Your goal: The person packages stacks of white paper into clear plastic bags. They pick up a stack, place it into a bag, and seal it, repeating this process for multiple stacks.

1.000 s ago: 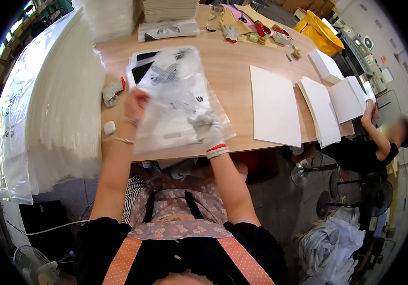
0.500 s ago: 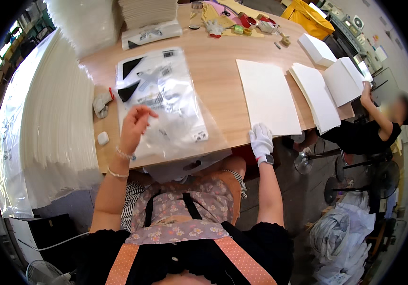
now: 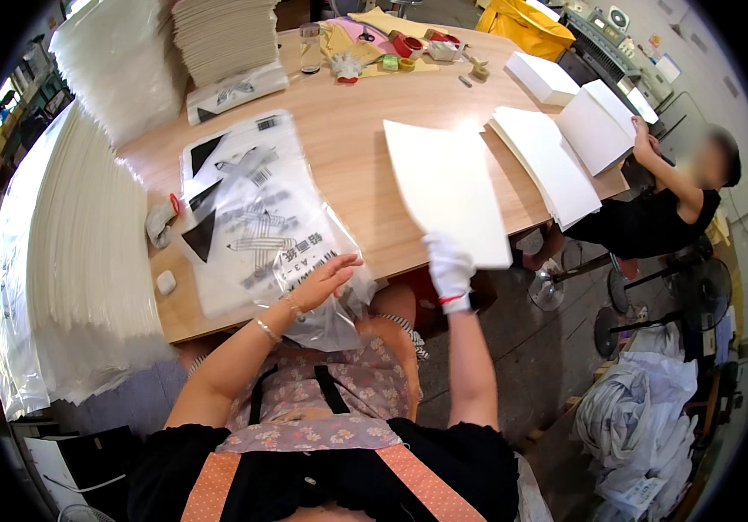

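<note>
My right hand (image 3: pixel 450 268), in a white glove with a red-edged cuff, grips the near left corner of a white paper stack (image 3: pixel 452 187). The stack's near end is raised off the table and bends slightly. My bare left hand (image 3: pixel 326 285) is open with its fingers stretched out, over the near right part of a clear plastic bag (image 3: pixel 252 217) with black print. Other such bags seem to lie beneath it, and its near end hangs over the table edge. Whether the left fingers touch the plastic I cannot tell.
Tall piles of plastic-wrapped sheets (image 3: pixel 78 252) line the left. A grey glove (image 3: pixel 161 223) and a white case (image 3: pixel 166 282) lie beside the bags. Tape rolls (image 3: pixel 406 45) and a glass (image 3: pixel 309 48) stand far back. A co-worker (image 3: pixel 665 209) handles paper at right, near fanned white sheets (image 3: pixel 548 161).
My right hand has lifted the near end of the paper stack off the table. My left hand has swung right and nearer, across the bag. The whole view has shifted slightly.
</note>
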A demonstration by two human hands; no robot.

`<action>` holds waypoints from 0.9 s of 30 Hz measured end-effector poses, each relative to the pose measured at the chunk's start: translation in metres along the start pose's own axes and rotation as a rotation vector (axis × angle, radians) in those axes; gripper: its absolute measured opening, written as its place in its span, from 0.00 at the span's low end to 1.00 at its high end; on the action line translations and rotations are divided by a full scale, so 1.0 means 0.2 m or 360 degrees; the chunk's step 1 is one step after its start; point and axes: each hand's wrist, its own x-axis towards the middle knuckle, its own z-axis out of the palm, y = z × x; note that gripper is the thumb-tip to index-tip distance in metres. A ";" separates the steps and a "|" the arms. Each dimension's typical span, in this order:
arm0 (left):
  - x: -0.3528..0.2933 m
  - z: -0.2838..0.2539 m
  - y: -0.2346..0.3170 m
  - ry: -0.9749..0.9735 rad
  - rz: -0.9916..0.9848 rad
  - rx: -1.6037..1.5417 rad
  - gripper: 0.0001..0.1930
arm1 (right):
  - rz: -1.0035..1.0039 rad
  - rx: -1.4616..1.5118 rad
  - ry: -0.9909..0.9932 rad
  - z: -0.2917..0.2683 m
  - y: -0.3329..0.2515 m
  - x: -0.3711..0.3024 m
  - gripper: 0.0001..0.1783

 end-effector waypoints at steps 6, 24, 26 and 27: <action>0.05 -0.05 -0.09 -0.0051 -0.0550 -0.0291 0.26 | -0.0428 0.0637 -0.0628 -0.21 -0.64 -0.18 0.16; -0.38 0.05 0.11 0.0499 0.0171 0.0326 0.12 | 0.1231 0.1114 -0.0028 -0.05 -0.61 -0.46 0.12; -0.41 -0.08 0.23 0.0747 0.0554 -0.0321 0.07 | 0.1031 0.1070 -0.0047 -0.23 -0.60 -0.44 0.10; -0.42 -0.17 0.22 0.0774 0.0457 -0.0667 0.07 | 0.0895 0.0977 -0.0041 -0.31 -0.57 -0.45 0.11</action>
